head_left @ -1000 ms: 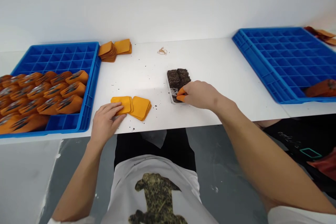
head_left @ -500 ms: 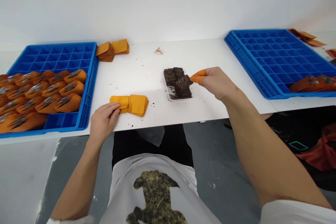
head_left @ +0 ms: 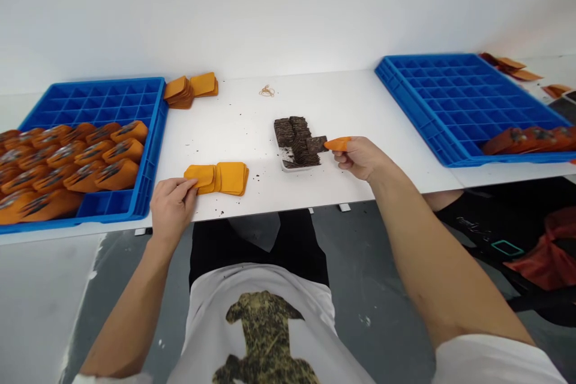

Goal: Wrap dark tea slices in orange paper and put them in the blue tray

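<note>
My left hand (head_left: 173, 203) pinches the left end of an orange rounded flat piece (head_left: 200, 176), which lies beside and partly against a small stack of similar orange pieces (head_left: 232, 178) near the table's front edge. Orange covers sit on the thumb and finger of my right hand (head_left: 357, 155). Between those fingertips is a thin dark brown square (head_left: 317, 144), held at the right side of a small white tray (head_left: 300, 170). Rows of the same dark squares (head_left: 294, 135) stand packed on edge in the tray.
At the left, a blue divided crate (head_left: 155, 126) holds rows of folded orange pouches (head_left: 96, 153). Another blue crate (head_left: 411, 102) at the right has several pouches in its front row. More orange pieces (head_left: 191, 89) and rubber bands (head_left: 267, 91) lie toward the back; dark crumbs dot the tabletop.
My right hand has drawn the dark square slightly down and away from the packed rows, and it now shows flatter. My left hand keeps its pinch on the orange piece.
</note>
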A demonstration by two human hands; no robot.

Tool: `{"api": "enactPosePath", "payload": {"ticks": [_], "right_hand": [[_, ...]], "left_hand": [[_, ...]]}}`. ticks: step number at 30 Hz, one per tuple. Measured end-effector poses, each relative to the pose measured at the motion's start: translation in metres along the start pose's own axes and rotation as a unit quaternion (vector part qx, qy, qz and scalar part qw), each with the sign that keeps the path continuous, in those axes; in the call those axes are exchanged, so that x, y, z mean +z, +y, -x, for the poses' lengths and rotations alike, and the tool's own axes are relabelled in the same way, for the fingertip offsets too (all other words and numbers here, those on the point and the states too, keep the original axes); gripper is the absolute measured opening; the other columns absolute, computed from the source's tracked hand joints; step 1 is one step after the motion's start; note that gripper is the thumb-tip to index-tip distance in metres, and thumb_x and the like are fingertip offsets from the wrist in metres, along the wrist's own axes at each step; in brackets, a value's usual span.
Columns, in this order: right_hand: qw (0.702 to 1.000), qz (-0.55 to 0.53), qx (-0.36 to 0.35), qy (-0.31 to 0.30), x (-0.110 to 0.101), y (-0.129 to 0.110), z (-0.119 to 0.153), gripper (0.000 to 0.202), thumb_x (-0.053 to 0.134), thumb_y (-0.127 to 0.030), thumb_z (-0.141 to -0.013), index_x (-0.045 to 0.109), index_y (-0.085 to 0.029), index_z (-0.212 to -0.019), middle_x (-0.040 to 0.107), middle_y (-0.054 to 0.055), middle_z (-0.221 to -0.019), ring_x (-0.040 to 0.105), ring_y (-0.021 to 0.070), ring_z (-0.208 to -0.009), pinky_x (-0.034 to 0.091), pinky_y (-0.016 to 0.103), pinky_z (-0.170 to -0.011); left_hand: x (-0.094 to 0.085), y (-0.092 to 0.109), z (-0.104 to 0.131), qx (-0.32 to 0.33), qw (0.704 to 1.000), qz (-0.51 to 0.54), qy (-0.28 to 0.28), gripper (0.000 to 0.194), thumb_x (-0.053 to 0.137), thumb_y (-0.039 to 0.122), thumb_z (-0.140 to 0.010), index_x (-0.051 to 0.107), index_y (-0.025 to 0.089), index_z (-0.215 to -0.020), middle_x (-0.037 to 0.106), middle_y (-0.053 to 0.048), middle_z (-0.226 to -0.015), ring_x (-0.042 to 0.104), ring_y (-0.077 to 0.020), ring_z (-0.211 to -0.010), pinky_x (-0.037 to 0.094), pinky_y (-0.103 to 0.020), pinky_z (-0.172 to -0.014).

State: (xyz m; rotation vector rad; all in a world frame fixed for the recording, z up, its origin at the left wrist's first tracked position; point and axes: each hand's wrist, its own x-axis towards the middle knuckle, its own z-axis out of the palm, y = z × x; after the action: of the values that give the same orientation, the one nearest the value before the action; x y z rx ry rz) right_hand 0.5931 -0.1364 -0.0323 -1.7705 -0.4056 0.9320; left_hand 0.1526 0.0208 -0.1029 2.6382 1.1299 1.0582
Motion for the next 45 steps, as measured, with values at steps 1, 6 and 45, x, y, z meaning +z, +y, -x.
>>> {"api": "enactPosePath", "payload": {"ticks": [1,6,45], "right_hand": [[1.0,-0.012,-0.009,-0.004,-0.002,0.001,0.003,0.03,0.087,-0.022,-0.065,0.06,-0.02,-0.076,0.047,-0.004,-0.062,0.033,0.0078,-0.055,0.017,0.025,-0.048],[0.994,-0.072,-0.084,-0.002,-0.011,0.005,0.03,0.044,0.095,-0.036,-0.057,0.055,-0.025,-0.071,0.042,-0.004,-0.062,0.034,0.0103,-0.057,0.021,0.028,-0.049],[0.589,0.429,-0.684,-0.04,0.108,-0.031,0.221,0.037,0.055,0.0,-0.09,0.062,-0.022,-0.062,0.059,0.005,-0.068,0.054,0.0187,-0.065,0.035,0.038,-0.056]], "left_hand": [[-0.001,0.0,-0.001,-0.011,1.0,0.001,0.004,0.025,0.065,0.037,-0.106,0.087,0.024,-0.108,0.08,-0.012,-0.105,0.072,-0.031,-0.1,0.057,-0.049,-0.096],[-0.022,0.018,-0.006,-0.071,0.995,0.021,0.063,0.026,0.069,0.043,-0.104,0.085,0.023,-0.098,0.079,-0.01,-0.098,0.069,-0.0269,-0.092,0.056,-0.044,-0.088],[-0.058,0.114,0.038,-0.127,0.893,0.427,0.067,0.034,0.094,0.051,-0.087,0.076,0.024,-0.075,0.071,-0.004,-0.079,0.061,-0.0163,-0.067,0.044,-0.032,-0.059]]}}
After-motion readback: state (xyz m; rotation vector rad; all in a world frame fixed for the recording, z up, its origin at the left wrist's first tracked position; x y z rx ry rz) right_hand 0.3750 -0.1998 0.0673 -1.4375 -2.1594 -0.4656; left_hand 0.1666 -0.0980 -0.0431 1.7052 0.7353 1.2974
